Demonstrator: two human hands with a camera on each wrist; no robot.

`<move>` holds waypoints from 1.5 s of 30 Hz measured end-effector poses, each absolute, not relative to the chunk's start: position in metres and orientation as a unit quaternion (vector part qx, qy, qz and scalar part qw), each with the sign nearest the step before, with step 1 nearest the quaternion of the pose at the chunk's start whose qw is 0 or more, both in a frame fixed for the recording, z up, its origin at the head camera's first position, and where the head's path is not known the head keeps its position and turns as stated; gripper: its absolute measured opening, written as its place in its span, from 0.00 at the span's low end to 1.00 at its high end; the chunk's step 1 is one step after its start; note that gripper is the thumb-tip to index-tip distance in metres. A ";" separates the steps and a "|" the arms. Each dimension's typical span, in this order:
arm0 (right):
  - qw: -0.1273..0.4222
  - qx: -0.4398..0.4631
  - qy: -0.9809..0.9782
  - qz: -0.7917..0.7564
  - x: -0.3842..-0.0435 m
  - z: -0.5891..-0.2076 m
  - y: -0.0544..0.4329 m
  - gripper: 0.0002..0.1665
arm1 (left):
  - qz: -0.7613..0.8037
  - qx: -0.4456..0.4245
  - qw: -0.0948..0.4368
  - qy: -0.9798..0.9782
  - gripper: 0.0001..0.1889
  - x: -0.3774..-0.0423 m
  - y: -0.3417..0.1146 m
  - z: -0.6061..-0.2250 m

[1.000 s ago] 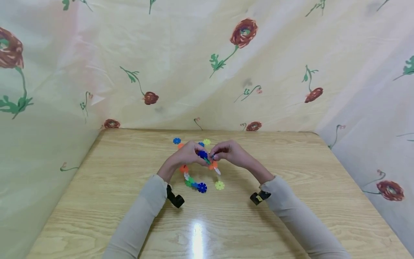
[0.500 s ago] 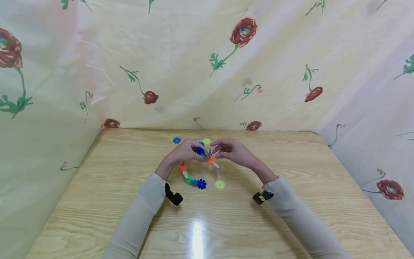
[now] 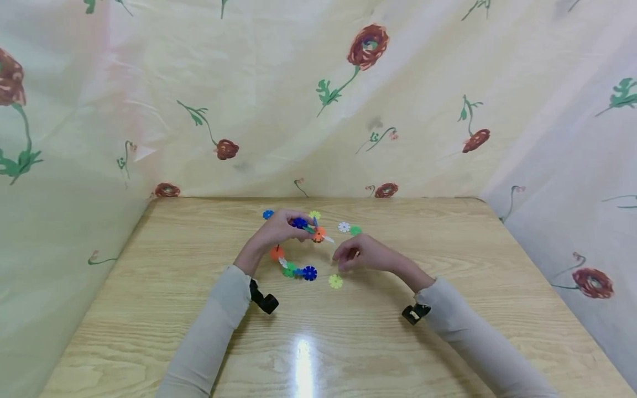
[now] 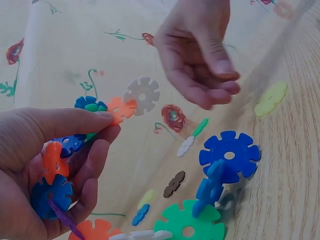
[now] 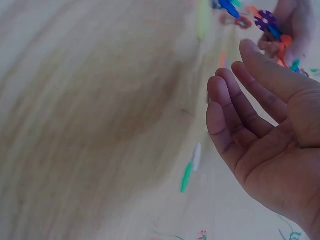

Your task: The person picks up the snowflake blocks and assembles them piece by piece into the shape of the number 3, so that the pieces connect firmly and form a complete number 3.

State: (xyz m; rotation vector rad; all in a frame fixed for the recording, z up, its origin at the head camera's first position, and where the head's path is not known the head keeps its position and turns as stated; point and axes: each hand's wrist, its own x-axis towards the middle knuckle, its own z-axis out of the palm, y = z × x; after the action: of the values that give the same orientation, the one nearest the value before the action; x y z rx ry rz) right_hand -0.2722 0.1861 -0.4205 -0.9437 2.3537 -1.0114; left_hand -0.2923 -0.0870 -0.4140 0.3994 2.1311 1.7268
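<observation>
My left hand (image 3: pixel 281 228) pinches a chain of slotted plastic flower discs between thumb and fingers. Past the fingertips, an orange disc (image 4: pixel 122 109) and a white disc (image 4: pixel 142 96) stick out at the chain's end. The rest of the chain curls behind the palm and hangs down through orange, white and green pieces to a dark blue disc (image 3: pixel 309 273). My right hand (image 3: pixel 365 252) hovers apart from the chain, fingers loosely bent and nothing in them. Just below its fingertips, a loose yellow disc (image 3: pixel 335 282) lies on the table.
Behind the right hand, a white disc (image 3: pixel 344 227) and a green disc (image 3: pixel 355 230) lie on the wooden table (image 3: pixel 448 354). Farther back are a blue disc (image 3: pixel 268 214) and another yellow disc (image 3: pixel 315 214). A brown disc (image 4: pixel 174 184) shows in the left wrist view. Flowered cloth surrounds the table.
My right hand has come away from the chain and moved right and nearer to me, uncovering the white and green discs. My left hand has shifted slightly left, still holding the chain.
</observation>
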 end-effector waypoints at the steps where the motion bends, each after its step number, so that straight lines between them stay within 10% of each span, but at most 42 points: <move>1: 0.212 -0.341 0.843 -0.359 -0.271 -0.422 0.185 0.13 | 0.615 0.142 0.183 0.753 0.15 -0.292 -0.087 -0.414; 17: 0.215 -0.339 0.855 -0.327 -0.261 -0.431 0.177 0.14 | 0.613 0.128 0.163 0.762 0.11 -0.291 -0.088 -0.413; 28: 0.083 -0.268 0.865 -0.416 -0.274 -0.426 0.193 0.11 | 0.636 0.120 0.143 0.749 0.14 -0.293 -0.089 -0.412; 45: 0.060 -0.169 0.776 -0.605 -0.277 -0.408 0.185 0.14 | 0.647 0.136 0.138 0.737 0.15 -0.293 -0.087 -0.413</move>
State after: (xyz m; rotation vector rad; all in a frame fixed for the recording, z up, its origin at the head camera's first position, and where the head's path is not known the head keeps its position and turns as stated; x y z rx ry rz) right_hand -0.2772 0.1846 -0.4084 -0.5109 2.3492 -1.8312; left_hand -0.2929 -0.0868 -0.4128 0.3934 2.1328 1.8721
